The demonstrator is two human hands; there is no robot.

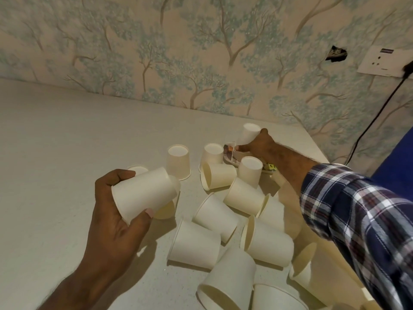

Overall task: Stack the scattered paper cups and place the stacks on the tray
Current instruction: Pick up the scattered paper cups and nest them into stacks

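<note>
Both hands grip cups mid-gather.
Left hand (116,211) clasps a nested stack (145,193); right hand (259,144) pinches a far-edge cup (249,134); its sleeve (357,209) may topple others.

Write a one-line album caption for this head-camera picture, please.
Left hand holds nested paper cups while right hand grips a far cup above scattered cups.

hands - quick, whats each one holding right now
Left hand: closed around a short nested cup stack, held tilted above the table.
Right hand: closed on a single upside-down cup at the far end.
</note>
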